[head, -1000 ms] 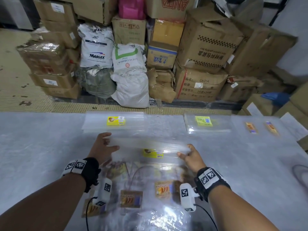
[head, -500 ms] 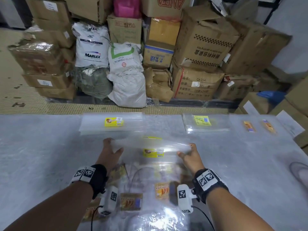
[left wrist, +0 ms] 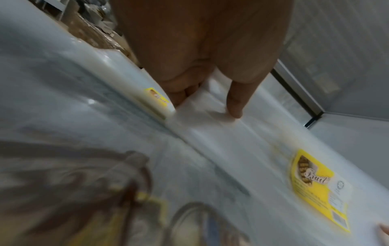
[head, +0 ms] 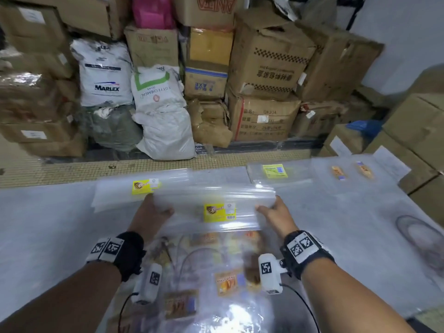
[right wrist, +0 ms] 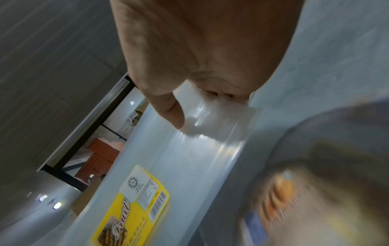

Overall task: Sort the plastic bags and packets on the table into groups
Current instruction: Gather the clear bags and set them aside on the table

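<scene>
Clear bag stack point(head: 213, 207): flat, glossy, translucent plastic with lengthwise creases; yellow label point(head: 219, 212) at centre, brown biscuit picture, script lettering, white barcode patch. Held level above the table point(head: 48, 224), between near pile and far stack.
Left hand point(head: 150, 216): pinching the left end, thumb on top, fingers under.
Right hand point(head: 276, 213): pinching the right end, thumb on top, fingers curled beneath.
Far stack point(head: 120, 192): clear, same yellow label, flat on table, just beyond.
Near pile point(head: 216, 280): clear packets, orange and brown labels, blurred.
</scene>
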`<state>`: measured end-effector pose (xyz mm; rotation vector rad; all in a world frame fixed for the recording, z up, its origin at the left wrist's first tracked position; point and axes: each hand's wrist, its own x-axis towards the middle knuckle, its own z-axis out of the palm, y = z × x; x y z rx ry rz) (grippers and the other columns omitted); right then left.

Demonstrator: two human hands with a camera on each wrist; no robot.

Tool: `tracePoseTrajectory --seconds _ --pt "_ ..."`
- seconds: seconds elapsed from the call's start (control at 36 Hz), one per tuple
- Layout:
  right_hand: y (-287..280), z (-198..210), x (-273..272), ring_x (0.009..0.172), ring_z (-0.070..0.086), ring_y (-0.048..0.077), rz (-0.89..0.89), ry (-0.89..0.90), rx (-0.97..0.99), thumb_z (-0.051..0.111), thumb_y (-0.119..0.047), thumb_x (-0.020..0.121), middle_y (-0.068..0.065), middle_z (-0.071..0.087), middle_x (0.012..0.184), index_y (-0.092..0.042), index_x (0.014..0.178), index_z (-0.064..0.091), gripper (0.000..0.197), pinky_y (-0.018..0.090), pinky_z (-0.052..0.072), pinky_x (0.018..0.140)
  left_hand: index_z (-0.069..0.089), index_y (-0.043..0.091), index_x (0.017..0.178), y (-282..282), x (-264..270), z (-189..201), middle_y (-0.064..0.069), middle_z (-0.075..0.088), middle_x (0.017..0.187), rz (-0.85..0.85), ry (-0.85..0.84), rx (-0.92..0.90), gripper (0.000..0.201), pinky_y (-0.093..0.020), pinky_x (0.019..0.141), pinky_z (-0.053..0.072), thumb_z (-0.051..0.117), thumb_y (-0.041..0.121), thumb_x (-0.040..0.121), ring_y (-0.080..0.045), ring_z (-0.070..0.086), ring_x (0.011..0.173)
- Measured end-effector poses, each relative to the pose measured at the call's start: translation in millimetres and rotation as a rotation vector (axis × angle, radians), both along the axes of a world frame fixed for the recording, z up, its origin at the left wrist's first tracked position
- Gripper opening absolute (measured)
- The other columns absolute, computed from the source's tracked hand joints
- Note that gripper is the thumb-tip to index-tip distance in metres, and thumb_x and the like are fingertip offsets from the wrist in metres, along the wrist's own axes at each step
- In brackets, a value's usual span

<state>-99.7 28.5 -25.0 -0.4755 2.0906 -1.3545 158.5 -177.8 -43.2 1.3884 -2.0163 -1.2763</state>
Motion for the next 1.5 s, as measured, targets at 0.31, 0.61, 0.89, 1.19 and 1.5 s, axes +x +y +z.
tracePoseTrajectory --seconds 0.31,0.61,0.89,1.19,1.5 --pt "30 24 -102 0.099 0.058 0.029 -0.101 0.052 -0.011 0.058 -0.013 0.090 0.012 0.060 0.106 -0.005 0.115 0.051 0.027 0.042 0.046 0.095 0.061 0.012 0.100 32 -101 31 -0.011 0.070 0.093 0.034 0.103 0.078 0.060 -0.038 0.064 0.053 0.076 0.052 0.057 -0.025 0.063 0.075" --pt "89 46 -218 0.080 0.057 0.020 -0.051 0.129 0.093 0.051 -0.013 0.086 0.001 0.059 0.088 -0.011 0.105 0.055 0.019 0.030 0.042 0.065 0.044 0.009 0.124 112 -220 34 -0.009 0.058 0.115 0.051 0.062 0.229 0.045 -0.036 0.080 0.049 0.066 0.031 0.092 -0.025 0.058 0.100" --pt "121 50 -274 0.092 0.062 0.029 -0.076 0.132 0.171 0.056 -0.015 0.086 0.010 0.064 0.101 -0.011 0.107 0.058 0.022 0.042 0.051 0.084 0.063 0.014 0.093 150 -276 47 -0.008 0.066 0.085 -0.071 0.115 0.332 0.013 -0.028 0.063 0.047 0.061 0.016 0.081 -0.023 0.061 0.076" --pt "126 46 -290 0.085 0.063 0.031 -0.161 0.058 0.125 0.061 -0.013 0.087 0.017 0.067 0.102 -0.009 0.111 0.058 0.024 0.038 0.051 0.078 0.049 0.015 0.124 137 -290 52 -0.004 0.061 0.113 -0.113 0.010 0.352 0.053 -0.038 0.088 0.053 0.066 0.035 0.078 -0.023 0.062 0.101" --pt "99 47 -284 0.090 0.060 0.033 -0.031 0.087 0.160 0.060 -0.015 0.091 0.017 0.062 0.100 -0.010 0.106 0.056 0.016 0.043 0.051 0.081 0.047 0.006 0.118 128 -280 60 -0.005 0.060 0.103 0.009 -0.005 0.322 0.038 -0.032 0.075 0.052 0.064 0.026 0.091 -0.019 0.061 0.090"
